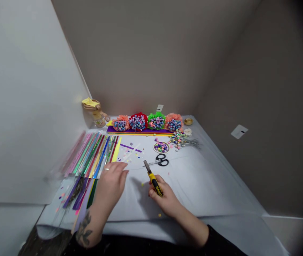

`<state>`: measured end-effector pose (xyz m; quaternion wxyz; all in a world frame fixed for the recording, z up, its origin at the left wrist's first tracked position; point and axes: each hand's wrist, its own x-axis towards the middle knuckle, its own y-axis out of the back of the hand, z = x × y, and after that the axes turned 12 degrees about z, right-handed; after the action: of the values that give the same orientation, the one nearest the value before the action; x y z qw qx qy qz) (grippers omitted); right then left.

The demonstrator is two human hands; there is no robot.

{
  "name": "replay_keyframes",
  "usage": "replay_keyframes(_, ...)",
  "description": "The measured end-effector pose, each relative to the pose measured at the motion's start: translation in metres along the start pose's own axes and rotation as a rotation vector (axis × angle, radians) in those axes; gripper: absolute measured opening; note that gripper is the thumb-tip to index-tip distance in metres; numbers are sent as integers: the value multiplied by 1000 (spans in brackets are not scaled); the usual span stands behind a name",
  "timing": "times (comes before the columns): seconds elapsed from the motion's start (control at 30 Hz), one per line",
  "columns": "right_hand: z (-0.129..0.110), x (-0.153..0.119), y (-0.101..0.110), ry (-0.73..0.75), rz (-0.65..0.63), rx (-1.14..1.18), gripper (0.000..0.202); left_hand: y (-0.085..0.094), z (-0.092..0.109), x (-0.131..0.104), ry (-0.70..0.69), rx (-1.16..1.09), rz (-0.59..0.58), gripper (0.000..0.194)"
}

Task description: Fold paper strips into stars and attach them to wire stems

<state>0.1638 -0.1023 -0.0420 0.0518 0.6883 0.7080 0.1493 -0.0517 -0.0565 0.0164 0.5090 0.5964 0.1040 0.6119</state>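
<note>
My right hand [164, 195] grips a yellow and black utility knife [153, 180], its blade pointing up and away. Over the right edge of the coloured strips [95, 153] is my left hand [114, 179], its fingers stretched forward and the thumb close beside them. Whether a thin thing lies between them is too small to tell. Black-handled scissors [162, 160] lie just beyond the knife. A round dish of beads [161, 147] sits behind the scissors. Between the strips and the dish are a purple strip [130, 148] and small scattered bits.
Four ruffled bundles of small folded pieces, one of them green [156, 121], stand along the back. A jar [99, 121] and a basket-like item [91, 104] are at the back left. Loose beads [178, 138] and wire stems [192, 143] lie back right.
</note>
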Motion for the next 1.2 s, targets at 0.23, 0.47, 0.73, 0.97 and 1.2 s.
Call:
replay_keyframes(0.23, -9, -5, -2, 40, -36, 26, 21, -22, 37, -3, -72, -88, -71, 14)
replay_keyframes(0.47, -13, -7, -2, 28, -81, 84, 18, -21, 35, -6, -39, -122, -73, 16)
replay_keyframes(0.73, -10, -7, -3, 34, -62, 58, 17, -22, 35, -5, -59, -94, -106, 18)
replay_keyframes(0.97, -4, -8, 1, 71, 38, -54, 16, -16, 29, -4, -21, -76, -97, 16)
replay_keyframes(1.2, 11, 1, 9, 145, 140, -280, 10, -8, 31, -15, 62, -116, -134, 24)
